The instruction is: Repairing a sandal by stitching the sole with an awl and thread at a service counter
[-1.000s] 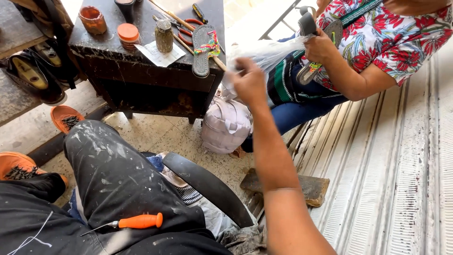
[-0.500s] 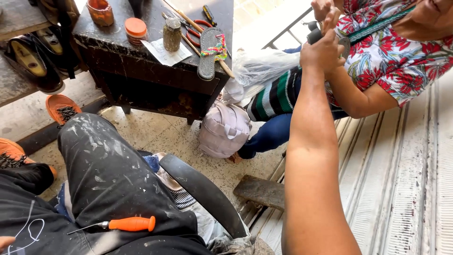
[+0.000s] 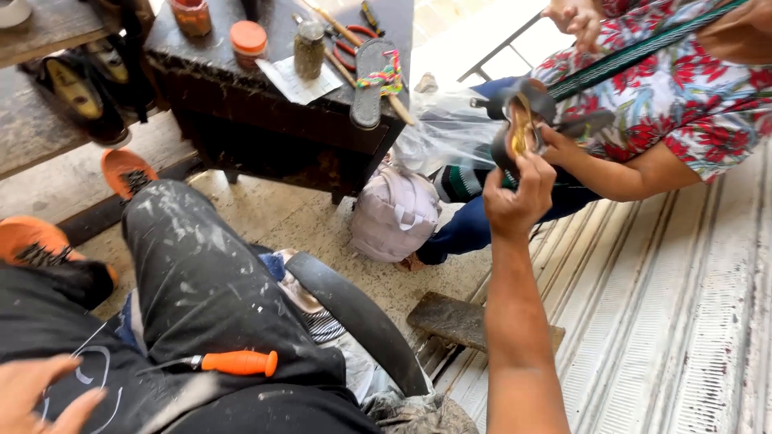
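Shoe, seemingly one, in right hand

Dark shoe with tan-gold insole, held upright at far right, gripped from below, insole faced the camera, heel end up
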